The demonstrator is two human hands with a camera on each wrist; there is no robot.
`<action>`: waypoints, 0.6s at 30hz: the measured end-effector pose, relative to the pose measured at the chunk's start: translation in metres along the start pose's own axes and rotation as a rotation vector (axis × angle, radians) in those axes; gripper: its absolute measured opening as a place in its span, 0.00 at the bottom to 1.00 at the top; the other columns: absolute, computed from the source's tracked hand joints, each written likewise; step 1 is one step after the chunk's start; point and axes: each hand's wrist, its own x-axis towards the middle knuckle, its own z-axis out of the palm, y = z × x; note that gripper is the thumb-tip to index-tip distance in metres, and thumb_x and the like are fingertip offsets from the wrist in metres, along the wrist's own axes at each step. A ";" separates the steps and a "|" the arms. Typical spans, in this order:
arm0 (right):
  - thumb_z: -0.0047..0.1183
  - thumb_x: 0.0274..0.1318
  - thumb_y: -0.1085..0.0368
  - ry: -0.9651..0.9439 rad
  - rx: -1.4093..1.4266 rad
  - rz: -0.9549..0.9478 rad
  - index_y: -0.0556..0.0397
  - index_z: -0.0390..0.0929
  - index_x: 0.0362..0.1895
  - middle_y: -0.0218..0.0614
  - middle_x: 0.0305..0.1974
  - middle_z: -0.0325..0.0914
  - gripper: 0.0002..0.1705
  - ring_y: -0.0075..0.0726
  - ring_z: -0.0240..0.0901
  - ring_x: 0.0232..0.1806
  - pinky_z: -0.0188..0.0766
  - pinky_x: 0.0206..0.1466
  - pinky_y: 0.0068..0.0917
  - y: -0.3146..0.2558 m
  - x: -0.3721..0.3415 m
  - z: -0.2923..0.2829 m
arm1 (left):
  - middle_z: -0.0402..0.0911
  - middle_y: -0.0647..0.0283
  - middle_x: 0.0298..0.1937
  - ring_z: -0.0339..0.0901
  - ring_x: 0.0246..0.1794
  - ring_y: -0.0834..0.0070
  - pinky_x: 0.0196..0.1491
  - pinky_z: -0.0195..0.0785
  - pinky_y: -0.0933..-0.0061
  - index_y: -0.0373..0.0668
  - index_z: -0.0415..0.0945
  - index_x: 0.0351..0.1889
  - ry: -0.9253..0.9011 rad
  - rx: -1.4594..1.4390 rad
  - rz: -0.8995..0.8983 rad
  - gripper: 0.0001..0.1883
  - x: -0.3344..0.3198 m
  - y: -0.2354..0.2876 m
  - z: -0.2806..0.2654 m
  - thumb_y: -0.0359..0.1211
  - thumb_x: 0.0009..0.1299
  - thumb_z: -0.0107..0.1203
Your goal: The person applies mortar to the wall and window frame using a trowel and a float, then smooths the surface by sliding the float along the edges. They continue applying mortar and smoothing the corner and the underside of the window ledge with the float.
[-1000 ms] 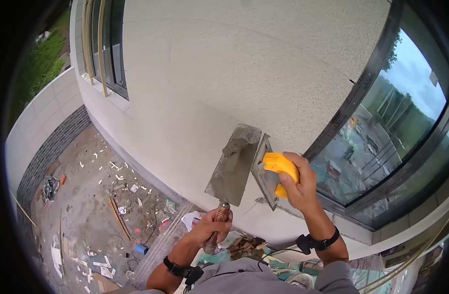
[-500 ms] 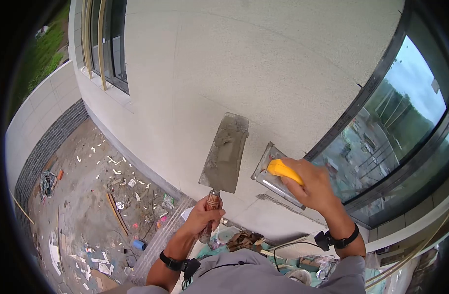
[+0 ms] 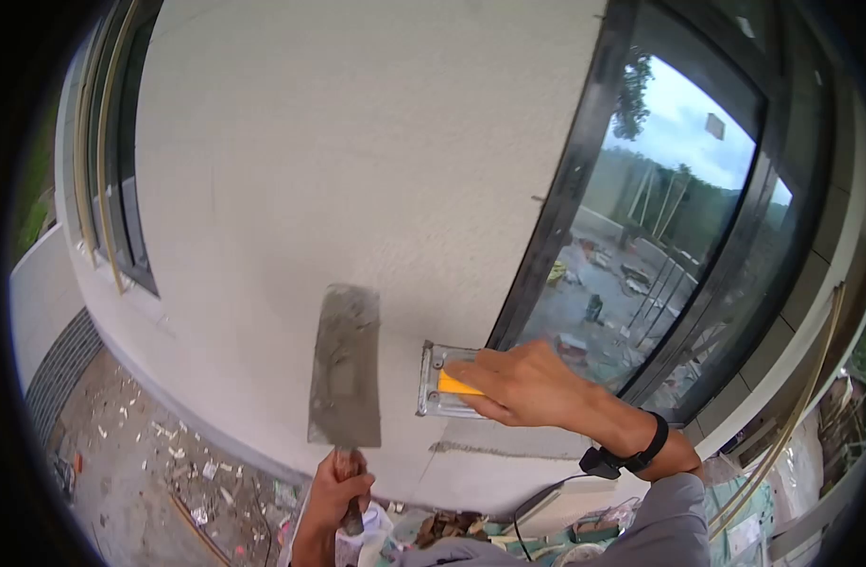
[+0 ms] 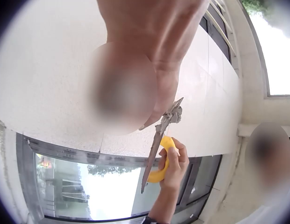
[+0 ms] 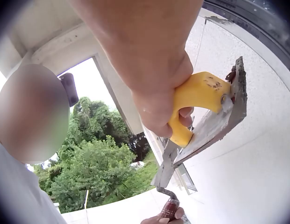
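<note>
In the head view my left hand grips the wooden handle of a flat rectangular trowel, with grey mortar lying on its blade. My right hand holds a metal float by its yellow handle. The float is a short distance right of the trowel, over the pale wall. From the right wrist, fingers wrap the yellow handle, and the float's plate is tilted. The left wrist view shows the trowel blade edge-on with mortar at one end; the left hand's grip is partly blurred there.
A dark-framed window borders the wall on the right, another window on the left. A rough mortar edge runs low on the wall. Debris litters the ground at lower left. Cables hang near the right forearm.
The head view has turned to the right. Trowel and float moved apart, then nearer again; the float has swung from steeply slanted to nearly level. Both hands keep their grips.
</note>
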 end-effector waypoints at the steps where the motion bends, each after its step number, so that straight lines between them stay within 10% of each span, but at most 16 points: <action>1: 0.56 0.56 0.58 0.056 0.002 0.008 0.49 0.73 0.55 0.38 0.30 0.75 0.22 0.47 0.75 0.23 0.70 0.22 0.39 0.017 -0.007 -0.012 | 0.71 0.62 0.18 0.69 0.10 0.75 0.15 0.63 0.76 0.37 0.67 0.39 0.015 -0.036 0.036 0.14 0.006 -0.006 0.002 0.21 0.58 0.60; 7: 0.56 0.58 0.59 0.569 -0.398 -0.018 0.47 0.71 0.59 0.36 0.36 0.77 0.24 0.40 0.78 0.33 0.75 0.35 0.35 0.135 -0.031 -0.147 | 0.68 0.67 0.17 0.65 0.12 0.78 0.16 0.61 0.79 0.40 0.68 0.36 0.075 0.209 0.023 0.09 0.001 -0.015 0.027 0.31 0.64 0.57; 13: 0.54 0.59 0.67 0.798 -0.437 0.007 0.47 0.71 0.61 0.41 0.53 0.77 0.24 0.48 0.74 0.53 0.69 0.58 0.40 0.253 0.012 -0.236 | 0.69 0.67 0.18 0.66 0.13 0.77 0.16 0.61 0.78 0.40 0.69 0.36 0.204 0.158 0.041 0.08 0.007 -0.054 0.062 0.30 0.64 0.56; 18: 0.55 0.59 0.66 0.862 -0.344 -0.084 0.48 0.71 0.59 0.42 0.51 0.78 0.23 0.52 0.74 0.52 0.68 0.56 0.40 0.297 0.057 -0.267 | 0.69 0.67 0.18 0.65 0.13 0.77 0.17 0.59 0.78 0.40 0.69 0.36 0.326 0.126 0.068 0.08 0.010 -0.079 0.087 0.30 0.62 0.55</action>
